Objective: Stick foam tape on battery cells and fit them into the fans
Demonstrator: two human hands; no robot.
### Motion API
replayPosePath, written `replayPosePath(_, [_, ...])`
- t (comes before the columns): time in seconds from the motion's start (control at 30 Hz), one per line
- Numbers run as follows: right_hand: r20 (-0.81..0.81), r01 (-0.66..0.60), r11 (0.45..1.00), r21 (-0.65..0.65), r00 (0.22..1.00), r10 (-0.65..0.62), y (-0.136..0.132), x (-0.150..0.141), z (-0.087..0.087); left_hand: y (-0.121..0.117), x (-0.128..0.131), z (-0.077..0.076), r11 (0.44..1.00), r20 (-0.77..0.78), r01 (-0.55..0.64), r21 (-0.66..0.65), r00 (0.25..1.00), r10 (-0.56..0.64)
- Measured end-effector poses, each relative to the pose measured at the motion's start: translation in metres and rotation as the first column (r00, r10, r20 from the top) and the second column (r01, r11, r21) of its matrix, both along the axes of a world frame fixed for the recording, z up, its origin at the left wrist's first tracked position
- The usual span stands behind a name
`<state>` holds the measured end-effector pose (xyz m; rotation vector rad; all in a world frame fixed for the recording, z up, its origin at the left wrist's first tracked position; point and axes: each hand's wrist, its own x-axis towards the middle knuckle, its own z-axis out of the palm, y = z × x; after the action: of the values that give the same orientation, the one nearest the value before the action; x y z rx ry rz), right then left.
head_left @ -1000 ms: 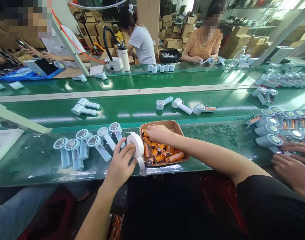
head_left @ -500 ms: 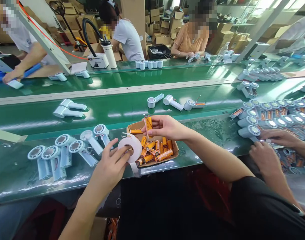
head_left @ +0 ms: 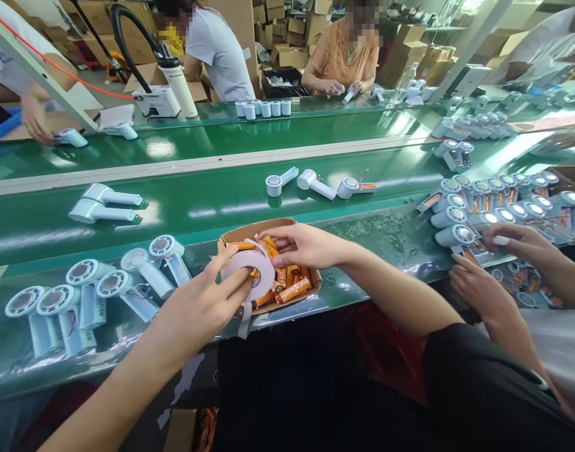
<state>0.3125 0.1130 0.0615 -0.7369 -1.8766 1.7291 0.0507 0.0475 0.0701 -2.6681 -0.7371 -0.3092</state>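
My left hand point(head_left: 205, 298) is closed on a roll of white double-sided-looking tape point(head_left: 265, 271), with fingers reaching into its core. A loose tape end point(head_left: 245, 321) hangs below the roll. My right hand point(head_left: 311, 245) pinches an orange battery cell point(head_left: 269, 246) against a strip of tape at the roll's upper right edge; part of the cell is hidden by the fingers. Both hands are over a shallow cardboard box point(head_left: 317, 280) holding several orange battery cells point(head_left: 293, 291) with wires.
Pale blue handheld fan bodies point(head_left: 113, 284) lie left of the box. More fan bodies point(head_left: 311, 181) rest on the green conveyor belt point(head_left: 198, 188). At right, a co-worker's hands point(head_left: 480, 289) work beside rows of fan bodies point(head_left: 499, 188). Other people sit across the belt.
My right hand has brought the battery cell down and left against the tape roll. The roll now faces me more squarely. The camera view has shifted right.
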Motion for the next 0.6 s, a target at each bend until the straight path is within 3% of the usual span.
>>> replayPosePath(0.07, [-0.218, 0.207, 0.964, -0.166, 0.946, -0.240, -0.007, -0.006, -0.022, -0.003, 0.012, -0.003, 1.000, 0.087, -0.011, -0.011, 0.996, 0.012])
replayPosePath(0.13, [-0.320, 0.382, 0.887, -0.258, 0.833, -0.452, -0.003, -0.003, -0.033, -0.012, 0.028, -0.013, 0.999, 0.147, 0.025, 0.019, 0.989, -0.028])
replayPosePath(0.23, [-0.365, 0.651, 0.734, -0.194, 0.646, -0.670, 0.029, 0.032, -0.023, -0.026, 0.045, -0.035, 0.986, 0.190, 0.146, -0.085, 0.973, -0.128])
replayPosePath(0.33, [-0.337, 0.836, 0.547, -0.049, 0.501, -0.797, 0.061, 0.085, -0.001, -0.013, 0.037, -0.045, 0.945, 0.233, 0.149, -0.290, 0.969, -0.081])
replayPosePath(0.4, [-0.331, 0.847, 0.531, -0.029, 0.493, -0.804, 0.064, 0.109, 0.003, 0.017, 0.026, -0.039, 0.900, 0.238, 0.110, -0.421, 0.971, -0.008])
replayPosePath(0.47, [-0.351, 0.811, 0.580, -0.082, 0.521, -0.778, 0.056, 0.117, -0.003, 0.060, 0.023, -0.026, 0.802, 0.216, 0.070, -0.594, 0.974, 0.075])
replayPosePath(0.53, [-0.373, 0.770, 0.621, -0.144, 0.539, -0.755, 0.046, 0.116, -0.015, 0.108, 0.038, -0.013, 0.681, 0.164, -0.019, -0.732, 0.965, 0.202])
replayPosePath(0.6, [-0.380, 0.751, 0.634, -0.184, 0.540, -0.751, 0.043, 0.111, -0.025, 0.158, 0.070, -0.008, 0.637, 0.106, -0.158, -0.754, 0.928, 0.356])
